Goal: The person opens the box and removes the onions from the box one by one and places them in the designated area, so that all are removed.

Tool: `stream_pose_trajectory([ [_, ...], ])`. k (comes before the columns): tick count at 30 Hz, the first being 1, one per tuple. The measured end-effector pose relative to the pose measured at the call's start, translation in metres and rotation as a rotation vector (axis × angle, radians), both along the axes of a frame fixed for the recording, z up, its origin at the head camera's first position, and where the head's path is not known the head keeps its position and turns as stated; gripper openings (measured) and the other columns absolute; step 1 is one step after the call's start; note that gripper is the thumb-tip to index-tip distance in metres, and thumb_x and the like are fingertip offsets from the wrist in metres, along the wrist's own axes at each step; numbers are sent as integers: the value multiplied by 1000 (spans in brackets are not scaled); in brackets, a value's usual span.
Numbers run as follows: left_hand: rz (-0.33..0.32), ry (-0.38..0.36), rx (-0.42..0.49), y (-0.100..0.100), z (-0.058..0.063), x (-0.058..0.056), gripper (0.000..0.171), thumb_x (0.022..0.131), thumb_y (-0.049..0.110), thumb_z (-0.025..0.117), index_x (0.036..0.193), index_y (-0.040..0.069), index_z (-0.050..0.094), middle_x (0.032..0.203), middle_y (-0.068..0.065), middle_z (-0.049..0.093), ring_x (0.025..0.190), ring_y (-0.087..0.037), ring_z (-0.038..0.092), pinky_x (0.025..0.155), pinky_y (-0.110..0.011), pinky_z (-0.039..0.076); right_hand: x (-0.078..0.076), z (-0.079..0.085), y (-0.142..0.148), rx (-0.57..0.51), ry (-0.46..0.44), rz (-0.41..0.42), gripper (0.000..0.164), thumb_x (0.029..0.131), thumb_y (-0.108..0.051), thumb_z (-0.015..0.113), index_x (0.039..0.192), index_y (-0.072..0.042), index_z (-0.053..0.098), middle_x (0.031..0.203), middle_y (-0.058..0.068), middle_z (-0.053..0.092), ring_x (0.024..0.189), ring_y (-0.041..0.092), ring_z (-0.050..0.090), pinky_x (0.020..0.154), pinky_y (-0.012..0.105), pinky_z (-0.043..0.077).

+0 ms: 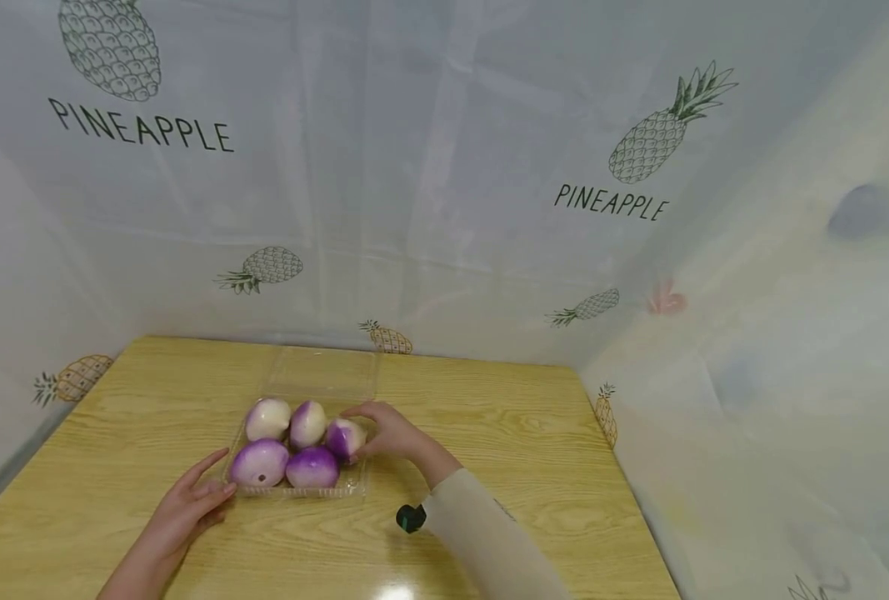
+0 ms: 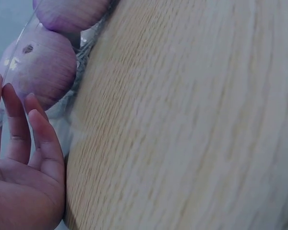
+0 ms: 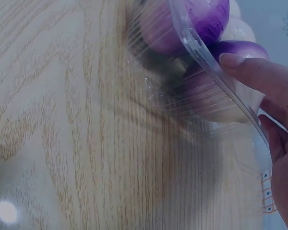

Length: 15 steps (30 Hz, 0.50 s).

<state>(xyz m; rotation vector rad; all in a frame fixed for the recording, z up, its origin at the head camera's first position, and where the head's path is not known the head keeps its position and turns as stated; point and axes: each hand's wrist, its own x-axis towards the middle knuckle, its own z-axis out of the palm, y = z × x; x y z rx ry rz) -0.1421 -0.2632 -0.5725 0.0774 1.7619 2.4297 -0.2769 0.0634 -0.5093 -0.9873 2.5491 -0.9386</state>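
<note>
Clear, thin plastic container (image 1: 352,481) on the worktop (image 1: 526,467), lid (image 1: 324,372) folded back behind it, five purple-and-white turnips inside. Right hand (image 1: 392,435) grips the rear-right turnip (image 1: 343,440), thumb and fingers around it; it sits in the container's right rear corner. Left hand (image 1: 185,508) is loose, fingers spread, tips touching the container's left edge near the front corner. Handling, my guess: turnips firm, fairly weighty for their size, smooth and glossy so a bit slippery, skin bruises if dropped; best held around the widest part, thumb opposite fingers. Container likely light and flexy, easy to skid or dent; steady it by the rim, don't squeeze the walls. Views: only head gets all five turnips plus the open lid. Right wrist shows the ribbed side wall close up and the thumb reaching over the rim, which head can't resolve. Left wrist shows fingertips right at the rim, beside the front-left turnip (image 2: 41,67) with its dark pit; whether they pinch the plastic, can't tell.
</note>
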Motion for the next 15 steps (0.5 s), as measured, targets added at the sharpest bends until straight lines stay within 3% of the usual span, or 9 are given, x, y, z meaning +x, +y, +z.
stream_pose_trajectory([
  [9, -21, 11, 33, -1, -1, -2, 58, 97, -7, 52, 128, 42, 52, 83, 4, 69, 72, -9, 62, 61, -22, 54, 0, 2, -3, 6, 9, -16, 66, 70, -20, 90, 130, -19, 63, 130, -8, 59, 123, 13, 47, 105, 32, 34],
  [15, -16, 6, 46, 0, -1, 0, 58, 97, -7, 52, 128, 42, 54, 86, 1, 70, 76, -12, 65, 63, -24, 56, 1, 3, -2, 10, -38, -42, 66, 71, -20, 89, 130, -22, 62, 130, -9, 58, 124, 14, 46, 104, 33, 36],
])
